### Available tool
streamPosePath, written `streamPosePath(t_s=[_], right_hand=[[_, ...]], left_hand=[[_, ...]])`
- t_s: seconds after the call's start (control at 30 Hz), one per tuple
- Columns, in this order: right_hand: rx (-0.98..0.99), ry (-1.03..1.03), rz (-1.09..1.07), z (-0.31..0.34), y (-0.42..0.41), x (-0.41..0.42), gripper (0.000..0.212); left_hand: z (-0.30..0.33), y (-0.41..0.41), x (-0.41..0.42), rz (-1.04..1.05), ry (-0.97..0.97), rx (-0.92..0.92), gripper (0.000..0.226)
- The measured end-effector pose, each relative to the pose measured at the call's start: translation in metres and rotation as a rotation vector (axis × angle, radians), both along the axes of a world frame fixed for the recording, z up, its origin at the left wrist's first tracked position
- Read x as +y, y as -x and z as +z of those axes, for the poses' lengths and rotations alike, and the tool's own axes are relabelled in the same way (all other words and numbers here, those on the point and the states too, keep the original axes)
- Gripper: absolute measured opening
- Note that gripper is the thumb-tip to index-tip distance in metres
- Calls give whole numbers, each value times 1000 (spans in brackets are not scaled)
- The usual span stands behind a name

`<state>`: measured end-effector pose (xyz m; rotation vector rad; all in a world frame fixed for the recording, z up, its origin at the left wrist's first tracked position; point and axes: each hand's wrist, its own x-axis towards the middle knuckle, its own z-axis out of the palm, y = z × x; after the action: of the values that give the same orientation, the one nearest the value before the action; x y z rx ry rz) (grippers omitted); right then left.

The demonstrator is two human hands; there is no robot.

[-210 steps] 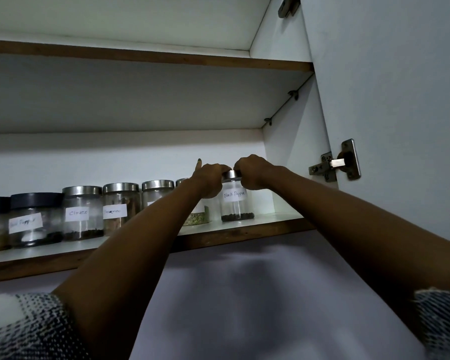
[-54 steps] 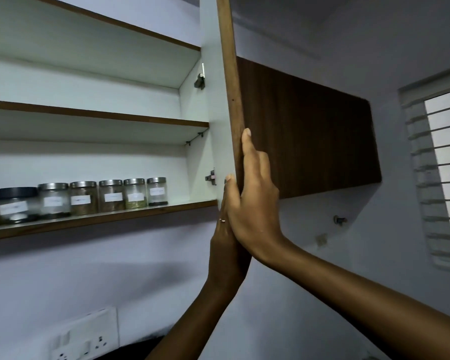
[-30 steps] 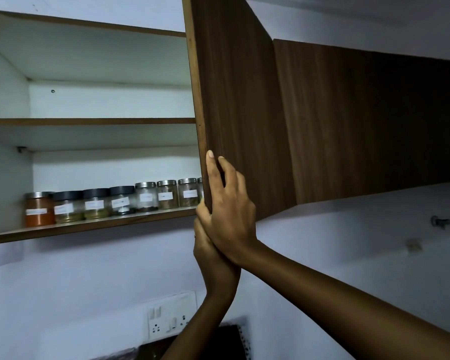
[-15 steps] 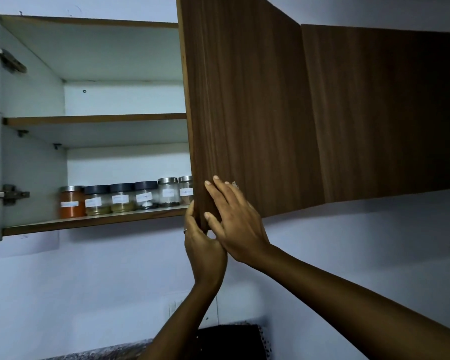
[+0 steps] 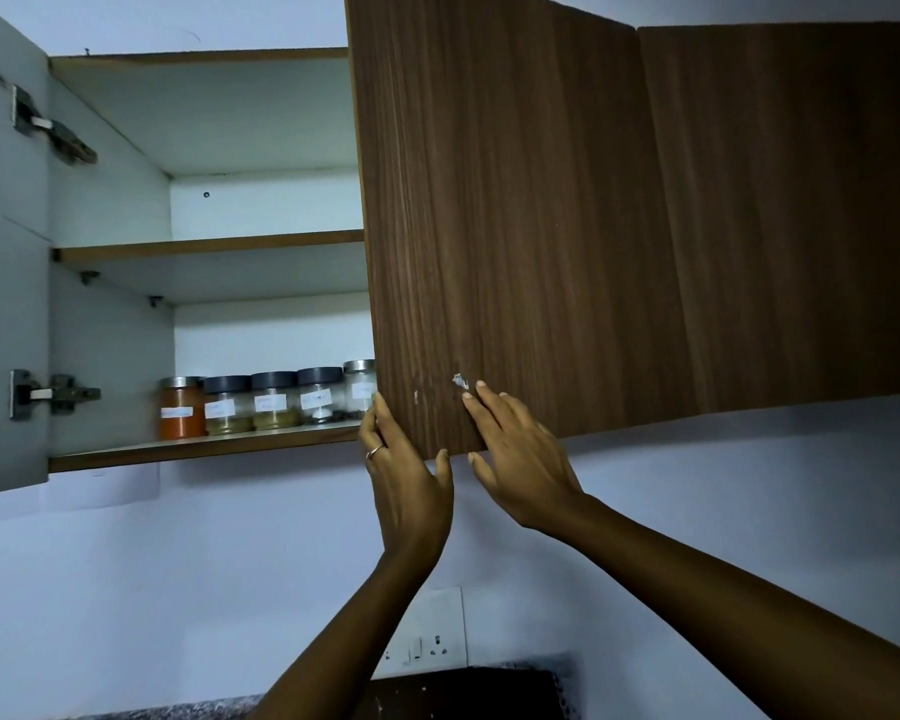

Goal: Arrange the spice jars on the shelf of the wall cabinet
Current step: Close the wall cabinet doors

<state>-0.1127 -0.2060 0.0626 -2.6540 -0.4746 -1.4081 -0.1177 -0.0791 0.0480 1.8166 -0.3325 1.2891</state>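
Observation:
Several labelled spice jars (image 5: 274,400) stand in a row on the lower shelf (image 5: 204,445) of the wall cabinet, an orange-filled jar (image 5: 180,407) at the left end. The right cabinet door (image 5: 489,226), brown wood, covers the right part of the row. My left hand (image 5: 406,480) touches the door's lower left corner, fingers straight along its edge and thumb under the bottom. My right hand (image 5: 520,454) lies flat against the door's front face, near the bottom. Neither hand holds a jar.
The left door (image 5: 6,252) stands swung open, its hinges showing. The upper shelf (image 5: 209,246) holds nothing visible. Another brown door (image 5: 780,210) is shut at the right. A wall socket (image 5: 427,636) sits below on the wall, above a dark counter edge.
The right door has swung further towards shut, hiding more jars. Both hands went with it, sliding down to its lower corner. Seven seconds ago they gripped a jar lid on the shelf.

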Motion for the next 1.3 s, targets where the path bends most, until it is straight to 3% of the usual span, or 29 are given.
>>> streamPosePath(t_s=[0.23, 0.47, 0.67, 0.87, 1.07, 1.3], right_hand=[[-5, 30, 15, -1, -26, 3, 63], [-8, 59, -25, -2, -52, -5, 55], [13, 88, -89, -8, -80, -4, 66], [-15, 48, -98, -18, -103, 2, 72], [-35, 42, -99, -24, -117, 4, 81], [-71, 27, -136, -33, -127, 9, 99]], left_hand=[[-1, -28, 6, 93, -93, 23, 96], [-1, -58, 7, 202, -208, 101, 85], [-8, -91, 3, 376, -464, 36, 67], [-8, -114, 4, 336, -522, 52, 64], [-8, -130, 12, 310, -560, 83, 79], [-15, -145, 10, 315, -525, -35, 86]])
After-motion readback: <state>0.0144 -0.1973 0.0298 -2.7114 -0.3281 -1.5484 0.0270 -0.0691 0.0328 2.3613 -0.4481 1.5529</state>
